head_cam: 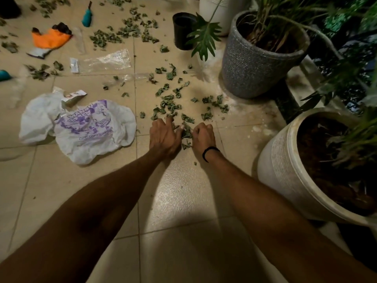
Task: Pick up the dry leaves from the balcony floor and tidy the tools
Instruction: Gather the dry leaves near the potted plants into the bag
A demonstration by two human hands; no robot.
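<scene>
I see dry leaves (186,132) strewn over the balcony floor (183,201), too many to count. The nearest clump lies between my two hands, looser patches spread beyond it, and more sit far off by the tools. My left hand (163,137) is knuckles up, its fingers (169,120) bent and clawed down onto the leaves. My right hand (204,135) has its fingers (201,127) curled tight against the same clump. Both arms reach straight forward, and a black band (211,153) circles the right wrist.

Left of the hands lies one crumpled white plastic bag (81,129) with purple print; I cannot tell what it holds. Further out there is one clear plastic sleeve (106,61), one orange glove (51,37) and two teal tool handles (87,16), the second at the left edge.

I count four pots: a white planter (285,170) with dark soil near my right arm, a grey planter (255,64) holding a plant, a small black pot (182,30) and a white one (216,13) behind it.
</scene>
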